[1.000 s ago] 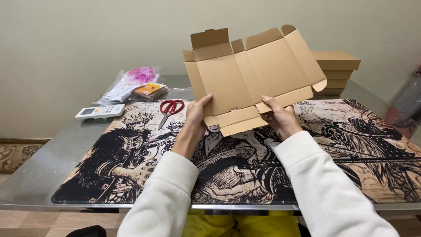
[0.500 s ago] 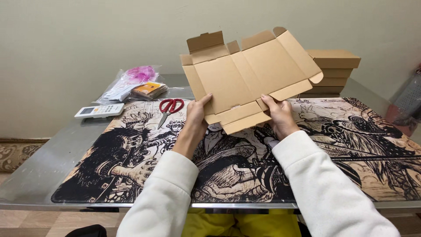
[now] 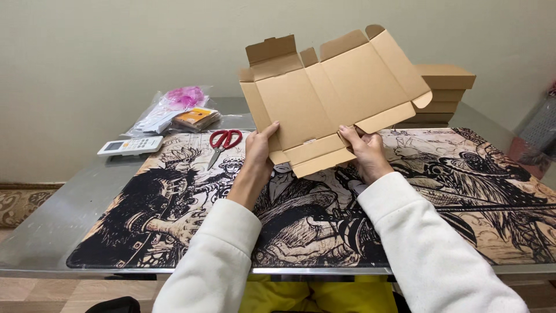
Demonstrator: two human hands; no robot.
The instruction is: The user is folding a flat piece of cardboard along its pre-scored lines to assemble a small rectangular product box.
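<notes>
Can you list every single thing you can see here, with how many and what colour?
flat cardboard box blank: 1, brown, held up over the table
scissors: 1, red handles, on the mat
remote control: 1, white, table's left side
plastic bags: a few, clear with pink and orange contents, back left
folded boxes: a stack, brown, back right
mat: 1, black-and-tan drawing, covering the table
table: 1, grey
left hand, right hand: 2, white sleeves, gripping the blank's lower edge

Single head view, downward over near table [image 3: 52, 232]
</notes>
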